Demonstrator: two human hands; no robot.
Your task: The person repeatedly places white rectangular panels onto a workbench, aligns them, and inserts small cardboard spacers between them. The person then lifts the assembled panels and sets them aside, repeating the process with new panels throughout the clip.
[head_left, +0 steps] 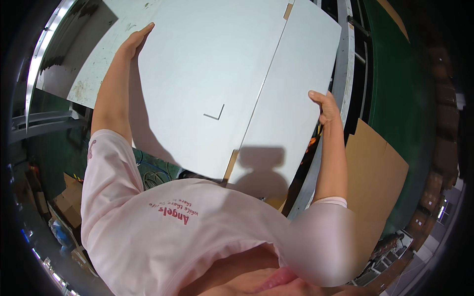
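Two large white panels lie edge to edge before me, a wide left panel [197, 74] and a narrower right panel [291, 84], with a thin seam between them. Small tan strips sit at the seam, one near me [230, 165] and one at the far end [288, 11]. My left hand [137, 40] is closed against the left panel's outer edge; part of its fingers is hidden. On the opposite side my right hand [326, 107] grips the right panel's outer edge, thumb on top and fingers out of sight underneath. A dark L-shaped mark [217, 114] shows on the left panel.
A scuffed pale board [98, 74] lies beyond my left arm. Along the right runs a metal rail [344, 64], with a brown cardboard sheet [377, 172] beside it. Coiled hoses [157, 175] lie on the green floor at the left, near cardboard boxes [69, 200].
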